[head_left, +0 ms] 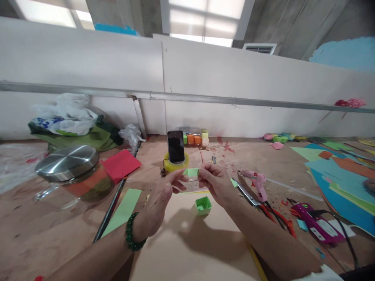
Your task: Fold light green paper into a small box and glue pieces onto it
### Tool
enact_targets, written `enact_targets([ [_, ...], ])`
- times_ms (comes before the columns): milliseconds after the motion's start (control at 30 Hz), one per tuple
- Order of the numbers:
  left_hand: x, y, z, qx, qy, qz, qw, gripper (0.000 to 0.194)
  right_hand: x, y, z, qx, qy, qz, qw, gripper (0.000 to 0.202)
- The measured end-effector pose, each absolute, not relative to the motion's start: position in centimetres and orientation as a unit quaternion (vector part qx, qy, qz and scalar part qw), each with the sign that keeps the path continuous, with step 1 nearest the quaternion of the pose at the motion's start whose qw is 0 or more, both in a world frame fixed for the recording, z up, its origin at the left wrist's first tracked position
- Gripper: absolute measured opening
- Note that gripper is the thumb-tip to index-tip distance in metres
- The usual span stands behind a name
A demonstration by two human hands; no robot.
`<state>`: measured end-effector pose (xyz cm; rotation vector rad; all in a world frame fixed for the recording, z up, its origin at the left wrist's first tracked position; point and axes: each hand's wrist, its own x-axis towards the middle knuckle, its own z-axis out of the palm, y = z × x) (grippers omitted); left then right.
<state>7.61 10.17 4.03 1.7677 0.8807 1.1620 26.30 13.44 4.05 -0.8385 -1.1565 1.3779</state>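
Two-handed, working above pale board (193, 249): spreading left hand (155, 208) open, pinching with right hand (215, 181); showing scissors (248, 194) at right, phone (175, 146) standing beyond, green box (203, 206) nearer; presenting green paper piece (192, 172) between fingertips, gripping its right end.

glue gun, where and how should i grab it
Best gripped round the handle of the glue gun, coming from above and the near right: the gun lies on its side, nozzle pointing left, handle towards you. The scissors lie close on its left, so that side looks tighter.
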Motion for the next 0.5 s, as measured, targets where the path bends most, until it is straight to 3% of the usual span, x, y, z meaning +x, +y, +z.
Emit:
enact_targets([
  [100,8.1,10.3,4.0,0.716,0.389,0.445,0.372,0.060,25.4,13.2,3.5,-0.335,-0.428,0.673,0.501,0.041],
  [200,8.8,10.5,4.7,0.750,0.408,0.387,0.350,0.037,24.6,12.4,2.8,-0.313,-0.477,0.678,0.464,0.039],
  [400,8.5,10.6,4.7,0.817,0.419,0.327,0.223,0.029,25.6,11.7,3.3,-0.383,-0.723,0.377,0.435,0.019],
  [500,8.3,10.4,4.2,0.850,0.439,0.250,0.150,0.029,26.4,11.8,4.3,-0.352,-0.774,0.322,0.417,0.019],
])
